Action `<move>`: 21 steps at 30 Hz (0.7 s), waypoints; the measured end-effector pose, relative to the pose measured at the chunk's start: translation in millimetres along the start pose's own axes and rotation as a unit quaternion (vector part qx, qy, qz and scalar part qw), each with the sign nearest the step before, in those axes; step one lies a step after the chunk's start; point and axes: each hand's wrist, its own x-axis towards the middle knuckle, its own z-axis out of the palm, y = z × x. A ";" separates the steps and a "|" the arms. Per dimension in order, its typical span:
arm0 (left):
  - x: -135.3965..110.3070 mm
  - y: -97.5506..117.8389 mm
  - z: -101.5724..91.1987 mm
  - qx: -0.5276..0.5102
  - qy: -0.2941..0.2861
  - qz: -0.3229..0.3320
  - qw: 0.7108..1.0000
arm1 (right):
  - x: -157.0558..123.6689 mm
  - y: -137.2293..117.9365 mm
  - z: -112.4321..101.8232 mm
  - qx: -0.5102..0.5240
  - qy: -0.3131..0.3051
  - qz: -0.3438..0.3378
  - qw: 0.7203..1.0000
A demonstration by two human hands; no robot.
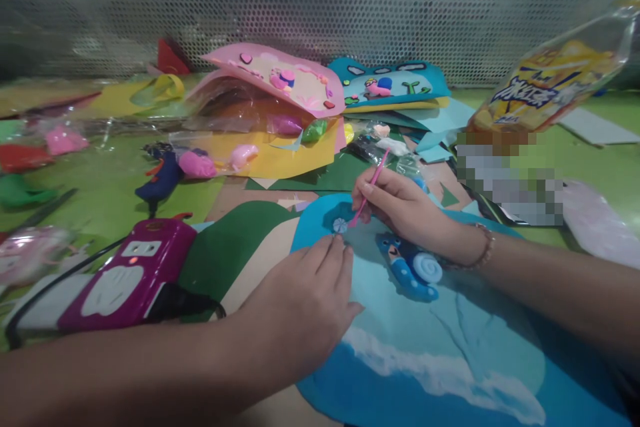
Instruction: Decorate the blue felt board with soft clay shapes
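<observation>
My right hand (400,203) is closed around a thin pink modelling tool (371,183), whose lower end points at a small round pale-blue clay piece (340,225) with lines across it. My left hand (313,297) lies over the left part of the blue paper sheet (425,393), fingers stretched and close together, fingertips at the edge of the clay piece. Whether they press on it I cannot tell. Right of the left hand a blue clay snail (407,270) with a pale spiral shell is on the sheet. White clay (400,363) is smeared across the sheet lower down.
Left of the sheet lies a purple power adapter (137,273) with a black cord plugged in. Behind are a pink card (280,80) and a blue card (390,87) with clay figures, and bagged clay lumps (197,163). A snack bag (550,83) stands at the right. A perforated metal panel (320,0) closes the back.
</observation>
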 end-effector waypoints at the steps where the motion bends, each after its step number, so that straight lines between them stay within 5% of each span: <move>1: -0.1 -0.1 -0.3 0.000 -0.003 -0.005 1.000 | -0.5 -1.0 0.1 -0.011 -0.007 0.002 1.000; 21: 3.1 -2.0 -3.9 -0.072 -0.098 -0.050 0.991 | 1.9 -3.5 -0.7 -0.096 -0.055 0.019 0.994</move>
